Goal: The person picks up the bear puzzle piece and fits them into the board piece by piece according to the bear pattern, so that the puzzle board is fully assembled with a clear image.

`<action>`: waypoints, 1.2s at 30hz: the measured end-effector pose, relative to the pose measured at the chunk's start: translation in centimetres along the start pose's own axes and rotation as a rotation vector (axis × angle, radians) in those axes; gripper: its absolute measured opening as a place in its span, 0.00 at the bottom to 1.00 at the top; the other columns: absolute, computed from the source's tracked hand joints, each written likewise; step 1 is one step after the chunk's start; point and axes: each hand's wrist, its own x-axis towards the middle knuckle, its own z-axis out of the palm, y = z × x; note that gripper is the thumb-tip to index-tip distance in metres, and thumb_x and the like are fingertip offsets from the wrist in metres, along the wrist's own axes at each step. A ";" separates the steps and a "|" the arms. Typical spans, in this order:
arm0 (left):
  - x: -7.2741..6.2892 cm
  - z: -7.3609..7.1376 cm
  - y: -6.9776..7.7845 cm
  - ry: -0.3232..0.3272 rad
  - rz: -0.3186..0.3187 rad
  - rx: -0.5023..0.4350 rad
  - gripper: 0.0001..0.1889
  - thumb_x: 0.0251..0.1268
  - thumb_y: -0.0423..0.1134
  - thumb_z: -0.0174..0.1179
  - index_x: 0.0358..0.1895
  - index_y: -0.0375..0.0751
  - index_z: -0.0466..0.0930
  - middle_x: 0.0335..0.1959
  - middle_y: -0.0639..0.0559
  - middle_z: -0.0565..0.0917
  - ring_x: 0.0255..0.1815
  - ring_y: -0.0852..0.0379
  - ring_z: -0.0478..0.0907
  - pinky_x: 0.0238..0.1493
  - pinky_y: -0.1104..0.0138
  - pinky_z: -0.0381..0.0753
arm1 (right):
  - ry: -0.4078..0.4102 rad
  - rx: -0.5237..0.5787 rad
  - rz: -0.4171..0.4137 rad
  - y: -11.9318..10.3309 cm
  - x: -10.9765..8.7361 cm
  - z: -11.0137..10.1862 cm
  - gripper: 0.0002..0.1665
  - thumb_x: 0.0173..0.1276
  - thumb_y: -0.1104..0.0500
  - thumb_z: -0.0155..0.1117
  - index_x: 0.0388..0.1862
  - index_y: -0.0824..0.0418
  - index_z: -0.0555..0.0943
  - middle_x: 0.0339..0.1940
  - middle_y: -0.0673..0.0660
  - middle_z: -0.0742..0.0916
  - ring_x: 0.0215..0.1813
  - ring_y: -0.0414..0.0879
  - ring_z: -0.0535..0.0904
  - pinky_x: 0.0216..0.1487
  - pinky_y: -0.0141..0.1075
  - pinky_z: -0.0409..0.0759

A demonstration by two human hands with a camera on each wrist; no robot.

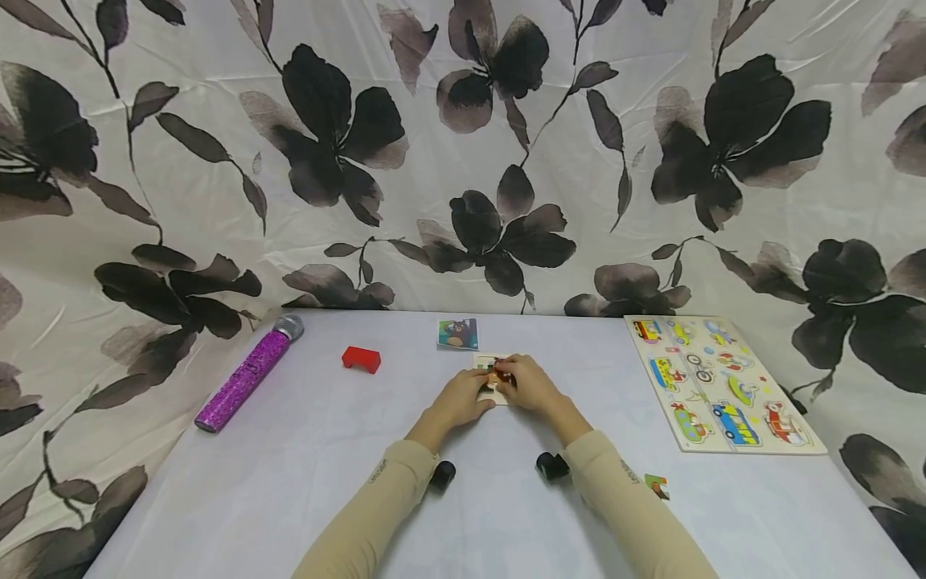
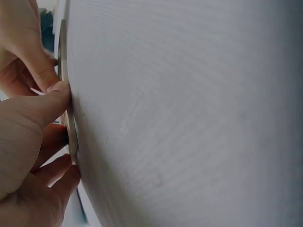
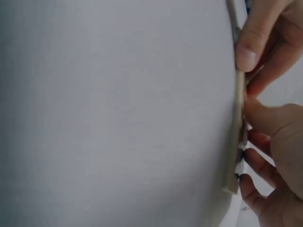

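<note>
A small wooden puzzle board [image 1: 501, 398] lies on the white table in front of me, mostly covered by fingers. My left hand [image 1: 463, 396] grips it at its left side, with the thumb [image 3: 247, 57] against its near edge. From the other side, my right hand [image 1: 534, 384] pinches a small brown-orange puzzle piece [image 1: 495, 376] on the board's face; the fingers partly hide its picture. Seen edge-on, the board [image 3: 231, 177] is thin and pale in the right wrist view. In the left wrist view, both hands meet at the board [image 2: 71, 127].
Behind the board lies a square picture card [image 1: 457, 334]. A red block [image 1: 361, 359] and a purple glitter microphone [image 1: 246, 378] lie to the left. On the right are a vehicle puzzle board [image 1: 723, 382] and a loose puzzle piece [image 1: 657, 486] near my right sleeve.
</note>
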 end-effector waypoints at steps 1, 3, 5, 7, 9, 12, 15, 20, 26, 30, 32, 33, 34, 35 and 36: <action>0.0 0.0 0.0 0.001 0.001 -0.001 0.27 0.61 0.43 0.63 0.58 0.27 0.73 0.61 0.39 0.74 0.60 0.42 0.71 0.63 0.56 0.70 | -0.004 0.007 -0.002 0.1 0.1 0.0 0.22 0.65 0.58 0.63 0.52 0.71 0.79 0.47 0.67 0.81 0.48 0.60 0.76 0.54 0.49 0.75; 0.0 0.0 0.0 0.004 0.003 -0.001 0.26 0.61 0.42 0.63 0.58 0.27 0.73 0.61 0.39 0.74 0.60 0.42 0.71 0.62 0.56 0.70 | -0.013 0.037 0.013 0.1 0.2 -0.1 0.22 0.63 0.58 0.65 0.51 0.72 0.79 0.47 0.68 0.82 0.48 0.60 0.77 0.54 0.49 0.75; -0.1 0.0 -0.1 0.006 0.005 0.000 0.26 0.61 0.42 0.63 0.58 0.28 0.73 0.61 0.39 0.74 0.60 0.42 0.71 0.63 0.56 0.70 | -0.021 0.065 0.048 -0.7 0.3 -0.7 0.20 0.60 0.64 0.67 0.48 0.75 0.80 0.45 0.70 0.82 0.47 0.62 0.77 0.53 0.53 0.75; -0.1 0.0 -0.1 0.007 0.008 -0.001 0.25 0.62 0.42 0.63 0.58 0.29 0.73 0.61 0.39 0.74 0.60 0.42 0.71 0.63 0.55 0.69 | -0.021 0.066 0.069 -0.8 0.5 -0.8 0.18 0.59 0.66 0.67 0.47 0.75 0.81 0.45 0.69 0.83 0.47 0.62 0.78 0.52 0.53 0.75; -0.1 0.0 -0.1 0.005 0.009 -0.001 0.25 0.62 0.42 0.62 0.58 0.29 0.74 0.61 0.39 0.74 0.61 0.42 0.70 0.63 0.55 0.69 | -0.033 0.060 0.104 -1.0 0.6 -0.8 0.17 0.59 0.66 0.67 0.47 0.73 0.81 0.45 0.68 0.83 0.48 0.61 0.78 0.54 0.52 0.75; -0.1 0.0 -0.1 -0.004 0.000 -0.006 0.25 0.62 0.42 0.62 0.59 0.30 0.73 0.62 0.39 0.73 0.61 0.41 0.70 0.63 0.55 0.69 | -0.033 0.071 0.157 -1.0 0.7 -0.8 0.20 0.59 0.64 0.69 0.48 0.72 0.81 0.45 0.65 0.84 0.47 0.57 0.79 0.52 0.48 0.77; 0.0 0.0 -0.1 -0.014 -0.010 -0.003 0.25 0.63 0.43 0.62 0.59 0.32 0.73 0.62 0.40 0.73 0.62 0.42 0.69 0.64 0.55 0.68 | -0.006 0.169 0.257 -0.8 0.7 -0.7 0.25 0.56 0.63 0.72 0.52 0.71 0.79 0.44 0.63 0.85 0.44 0.53 0.80 0.48 0.44 0.79; 0.1 0.1 -0.2 -0.022 -0.010 0.001 0.25 0.63 0.44 0.61 0.60 0.34 0.73 0.62 0.39 0.72 0.62 0.41 0.69 0.64 0.54 0.68 | 0.049 0.305 0.390 -0.5 0.7 -0.7 0.30 0.52 0.64 0.75 0.55 0.71 0.77 0.43 0.61 0.85 0.41 0.50 0.79 0.46 0.42 0.80; 0.0 0.1 -0.2 -0.015 0.003 0.000 0.25 0.63 0.43 0.61 0.61 0.33 0.73 0.62 0.39 0.72 0.61 0.41 0.69 0.63 0.53 0.69 | 0.002 0.249 0.304 -0.5 0.7 -0.8 0.24 0.55 0.63 0.72 0.50 0.73 0.80 0.42 0.65 0.82 0.44 0.55 0.78 0.48 0.46 0.79; 0.0 0.1 -0.2 -0.012 0.010 -0.008 0.26 0.63 0.43 0.61 0.61 0.33 0.72 0.63 0.40 0.72 0.61 0.41 0.69 0.63 0.53 0.69 | -0.009 0.150 0.188 -0.7 0.6 -0.7 0.22 0.58 0.63 0.70 0.48 0.76 0.80 0.46 0.68 0.80 0.49 0.59 0.77 0.53 0.50 0.76; -0.1 0.1 -0.2 -0.010 0.011 -0.010 0.26 0.63 0.43 0.61 0.60 0.32 0.73 0.62 0.40 0.73 0.61 0.41 0.70 0.63 0.54 0.69 | -0.005 0.094 0.152 -0.8 0.6 -0.5 0.21 0.58 0.63 0.69 0.47 0.76 0.80 0.47 0.68 0.81 0.50 0.60 0.77 0.54 0.50 0.75; -0.1 0.1 -0.2 -0.010 0.009 -0.011 0.26 0.63 0.43 0.61 0.60 0.32 0.73 0.62 0.40 0.73 0.61 0.41 0.70 0.63 0.54 0.69 | -0.004 0.064 0.144 -0.8 0.7 -0.5 0.20 0.59 0.63 0.69 0.47 0.75 0.80 0.47 0.68 0.82 0.49 0.59 0.78 0.54 0.50 0.75; 0.0 0.1 -0.2 -0.012 0.004 -0.014 0.26 0.63 0.43 0.62 0.60 0.32 0.73 0.63 0.40 0.72 0.61 0.41 0.69 0.64 0.54 0.68 | -0.009 0.042 0.144 -1.0 0.7 -0.4 0.20 0.59 0.63 0.68 0.47 0.75 0.81 0.47 0.67 0.82 0.49 0.60 0.78 0.55 0.50 0.75; 0.0 0.1 -0.3 -0.012 0.002 -0.013 0.26 0.63 0.43 0.62 0.60 0.31 0.73 0.63 0.40 0.72 0.61 0.41 0.69 0.64 0.54 0.68 | -0.012 0.023 0.151 -1.0 0.8 -0.3 0.19 0.60 0.62 0.68 0.47 0.74 0.81 0.47 0.67 0.83 0.49 0.59 0.79 0.55 0.49 0.75; 0.0 0.1 -0.3 -0.014 -0.004 -0.015 0.26 0.63 0.44 0.62 0.60 0.31 0.72 0.63 0.40 0.72 0.62 0.41 0.69 0.64 0.54 0.68 | -0.018 0.010 0.158 -1.1 0.9 -0.3 0.19 0.61 0.62 0.67 0.47 0.73 0.81 0.47 0.66 0.83 0.49 0.59 0.79 0.54 0.49 0.75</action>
